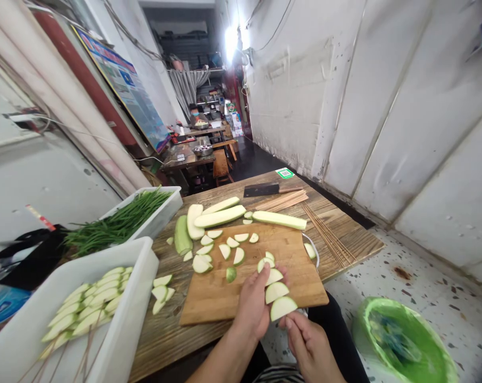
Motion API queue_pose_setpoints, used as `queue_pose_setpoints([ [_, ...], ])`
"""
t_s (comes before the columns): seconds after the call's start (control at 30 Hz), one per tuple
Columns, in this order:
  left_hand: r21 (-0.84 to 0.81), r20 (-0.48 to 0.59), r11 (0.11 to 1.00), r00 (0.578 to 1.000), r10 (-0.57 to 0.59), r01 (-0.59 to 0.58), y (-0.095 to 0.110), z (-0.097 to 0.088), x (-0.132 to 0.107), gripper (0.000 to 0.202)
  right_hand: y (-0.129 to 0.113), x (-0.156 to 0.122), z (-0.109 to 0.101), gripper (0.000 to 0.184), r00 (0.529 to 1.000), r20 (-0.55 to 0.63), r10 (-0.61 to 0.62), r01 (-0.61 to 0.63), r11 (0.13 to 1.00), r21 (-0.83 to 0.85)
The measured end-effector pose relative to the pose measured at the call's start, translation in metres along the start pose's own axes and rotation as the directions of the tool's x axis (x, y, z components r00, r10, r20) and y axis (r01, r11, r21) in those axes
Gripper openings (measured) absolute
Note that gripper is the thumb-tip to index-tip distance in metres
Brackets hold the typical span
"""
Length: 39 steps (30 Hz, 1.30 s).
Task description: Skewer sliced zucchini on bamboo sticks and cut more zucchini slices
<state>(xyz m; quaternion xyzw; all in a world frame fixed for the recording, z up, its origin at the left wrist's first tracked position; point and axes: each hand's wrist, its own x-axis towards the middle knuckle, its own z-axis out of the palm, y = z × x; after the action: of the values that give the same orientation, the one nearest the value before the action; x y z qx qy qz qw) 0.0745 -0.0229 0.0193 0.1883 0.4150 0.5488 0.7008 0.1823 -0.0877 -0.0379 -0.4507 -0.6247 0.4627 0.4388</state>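
My left hand is closed around a row of half-round zucchini slices above the near edge of the wooden cutting board. The slices are threaded on a thin skewer, mostly hidden by them. Just below the nearest slice, my right hand pinches the skewer's lower end. Loose cut zucchini pieces are scattered on the board, among them a small green end piece. Long peeled zucchini lie along the board's far side, with a greener one at the left.
Finished skewers fill part of a white tub on the left; green stalks lie in another behind. A cleaver and bare skewers rest on the table. A green-lined bin stands on the floor at right.
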Motion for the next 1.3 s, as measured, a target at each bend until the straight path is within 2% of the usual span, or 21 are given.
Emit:
queue_pose_setpoints([
  [0.27, -0.030, -0.017, 0.999, 1.000, 0.017, -0.018, -0.002, -0.002, 0.003, 0.031, 0.003, 0.000, 0.003, 0.025, 0.998, -0.039, -0.053, 0.052, 0.998, -0.032],
  [0.37, -0.056, -0.024, 0.998, 1.000, -0.009, 0.007, -0.004, -0.003, 0.005, 0.029, 0.001, -0.001, 0.004, 0.025, 0.996, -0.057, -0.062, 0.059, 0.997, -0.051],
  [0.43, -0.066, -0.066, 0.998, 0.998, -0.011, 0.007, -0.002, -0.004, 0.009, 0.026, -0.001, -0.003, 0.004, 0.025, 0.997, -0.034, -0.067, 0.064, 0.995, -0.078],
  [0.57, -0.089, -0.149, 0.993, 0.987, 0.066, -0.080, 0.025, -0.016, 0.019, 0.017, -0.004, -0.009, 0.001, 0.026, 0.997, 0.064, -0.053, 0.061, 0.990, -0.127],
  [0.63, -0.029, -0.170, 0.979, 0.966, 0.195, -0.203, 0.048, -0.031, 0.020, 0.014, -0.004, -0.012, -0.002, 0.027, 0.995, 0.090, -0.041, 0.052, 0.991, -0.122],
  [0.67, 0.034, -0.211, 0.958, 0.935, 0.286, -0.286, 0.059, -0.041, 0.020, 0.015, -0.004, -0.013, -0.003, 0.028, 0.995, 0.087, -0.039, 0.048, 0.993, -0.112],
  [0.7, 0.135, -0.262, 0.915, 0.877, 0.403, -0.380, 0.070, -0.053, 0.018, 0.017, -0.003, -0.014, -0.004, 0.029, 0.997, 0.070, -0.035, 0.042, 0.994, -0.098],
  [0.73, 0.282, -0.330, 0.846, 0.782, 0.529, -0.453, 0.079, -0.066, 0.015, 0.019, -0.002, -0.014, -0.004, 0.029, 0.999, 0.046, -0.030, 0.033, 0.996, -0.082],
  [0.77, 0.477, -0.366, 0.745, 0.665, 0.651, -0.467, 0.087, -0.080, 0.012, 0.024, -0.001, -0.014, -0.004, 0.030, 1.000, 0.016, -0.018, 0.019, 0.998, -0.065],
  [0.8, 0.690, -0.355, 0.616, 0.563, 0.746, -0.380, 0.093, -0.094, 0.007, 0.029, 0.000, -0.014, -0.004, 0.030, 1.000, -0.011, 0.001, -0.001, 0.999, -0.048],
  [0.83, 0.871, -0.293, 0.444, 0.503, 0.813, -0.211, 0.097, -0.107, 0.003, 0.032, 0.000, -0.014, -0.004, 0.030, 0.999, -0.031, 0.022, -0.023, 0.999, -0.033],
  [0.87, 0.963, -0.214, 0.266, 0.469, 0.857, -0.046, 0.100, -0.120, -0.002, 0.033, 0.000, -0.013, -0.003, 0.030, 0.998, -0.039, 0.042, -0.043, 0.999, -0.021],
  [0.9, 0.991, -0.134, 0.114, 0.464, 0.876, 0.070, 0.102, -0.132, -0.006, 0.034, 0.000, -0.012, -0.003, 0.031, 0.998, -0.040, 0.056, -0.057, 0.998, -0.013],
  [0.93, 0.990, -0.074, 0.009, 0.472, 0.879, 0.139, 0.102, -0.142, -0.010, 0.036, -0.001, -0.011, -0.002, 0.031, 0.997, -0.044, 0.066, -0.067, 0.998, -0.009],
  [0.97, 0.984, -0.043, -0.047, 0.480, 0.876, 0.173, 0.102, -0.151, -0.013, 0.037, -0.001, -0.011, -0.002, 0.031, 0.996, -0.050, 0.074, -0.074, 0.997, -0.009],
  [1.03, 0.982, -0.031, -0.063, 0.477, 0.878, 0.179, 0.099, -0.166, -0.018, 0.040, -0.001, -0.010, -0.001, 0.030, 0.995, -0.057, 0.077, -0.078, 0.997, -0.011],
  [1.1, 0.987, -0.010, -0.062, 0.437, 0.899, 0.149, 0.097, -0.177, -0.021, 0.040, 0.000, -0.010, -0.001, 0.029, 0.996, -0.047, 0.070, -0.071, 0.997, -0.017],
  [1.17, 0.984, 0.067, -0.130, 0.415, 0.907, 0.125, 0.095, -0.188, -0.022, 0.040, 0.003, -0.010, -0.001, 0.027, 0.997, -0.026, 0.068, -0.068, 0.998, -0.017],
  [1.2, 0.975, 0.103, -0.177, 0.431, 0.896, 0.135, 0.094, -0.193, -0.022, 0.040, 0.004, -0.010, -0.001, 0.026, 0.997, -0.021, 0.070, -0.070, 0.997, -0.015],
  [1.3, 0.934, 0.102, -0.269, 0.548, 0.830, 0.234, 0.094, -0.206, -0.018, 0.039, 0.006, -0.010, -0.001, 0.025, 0.996, -0.011, 0.084, -0.084, 0.996, -0.020],
])
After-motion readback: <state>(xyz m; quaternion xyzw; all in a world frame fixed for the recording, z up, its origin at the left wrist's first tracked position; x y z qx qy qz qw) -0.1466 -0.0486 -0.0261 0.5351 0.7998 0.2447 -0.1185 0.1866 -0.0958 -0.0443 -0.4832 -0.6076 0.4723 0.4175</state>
